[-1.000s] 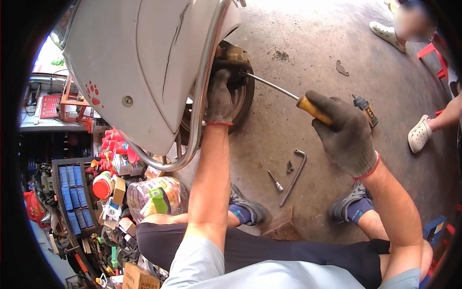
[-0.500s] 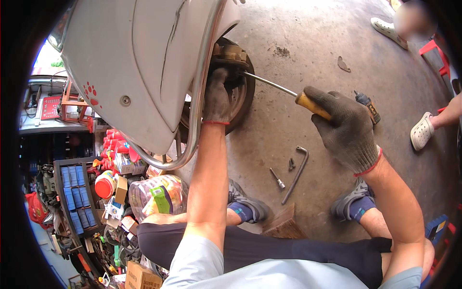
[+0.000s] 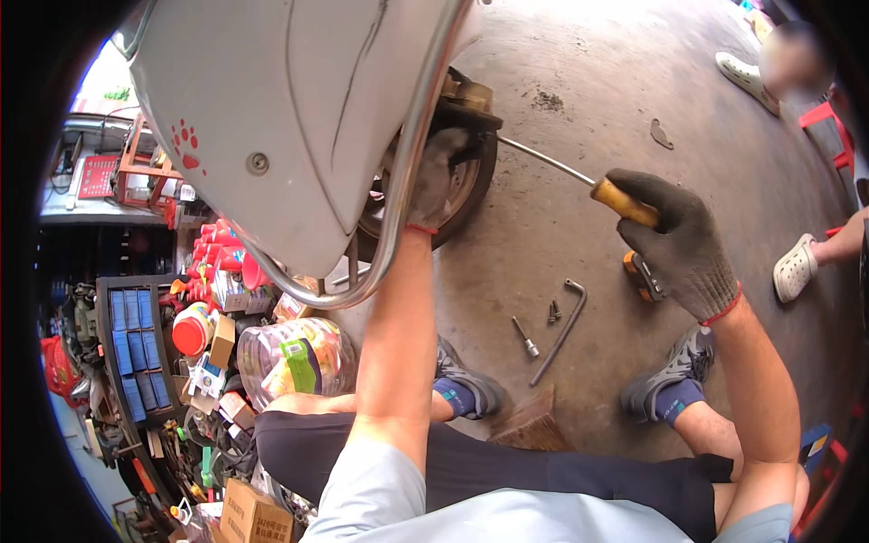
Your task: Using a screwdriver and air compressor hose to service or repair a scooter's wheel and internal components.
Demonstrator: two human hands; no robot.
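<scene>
My right hand (image 3: 685, 246), in a grey work glove, is closed round the yellow handle of a screwdriver (image 3: 625, 201). Its long shaft slants to the upper left, and the tip meets the dark, worn part at the brake (image 3: 469, 94) on the wheel (image 3: 482, 185). My gloved left hand (image 3: 434, 192) reaches behind the chrome guard bar (image 3: 418, 154) to the same part; its fingers are mostly hidden there. A white scooter body panel (image 3: 262, 100) with a long scratch fills the upper left.
On the concrete floor lie an L-shaped wrench (image 3: 560, 330), a socket bit (image 3: 525, 337), small bolts (image 3: 554, 312) and a curved dark piece (image 3: 662, 134). A power tool (image 3: 644, 276) shows partly behind my right hand. Clutter and a clear plastic jar (image 3: 294, 362) stand left. Another person's clog (image 3: 794, 269) is right.
The view has shifted, so the scooter and wheel appear farther right. My right hand sits slightly right and lower, still with the screwdriver tip at the brake. My left hand stays at the wheel.
</scene>
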